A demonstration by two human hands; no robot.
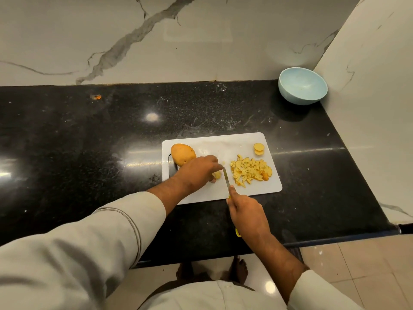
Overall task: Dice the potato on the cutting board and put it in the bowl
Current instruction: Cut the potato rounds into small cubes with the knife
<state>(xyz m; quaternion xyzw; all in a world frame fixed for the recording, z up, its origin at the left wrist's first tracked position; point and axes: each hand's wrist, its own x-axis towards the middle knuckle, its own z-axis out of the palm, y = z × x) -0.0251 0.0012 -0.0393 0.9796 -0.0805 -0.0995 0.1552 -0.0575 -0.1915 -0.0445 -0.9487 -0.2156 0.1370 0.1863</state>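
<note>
Black speckled tabletop (89, 135) under marble walls, white cutting board (271, 186) near its front edge. My left hand (197, 170) grasps a small potato piece (216, 174), steadying it for the cut; my right hand (248, 214) is clenched round the knife (226, 177), its blade just right of that piece. Diced pieces (250, 170) lie further right, a whole potato (182, 154) behind the left hand. The bowl (302, 87) waits well apart.

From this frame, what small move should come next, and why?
Probably press the knife down through the small potato piece that the left hand holds on the cutting board. The right hand grips the handle, with the blade right beside that piece. The diced pile is still on the board, a whole potato waits, and the bowl looks empty.
</note>
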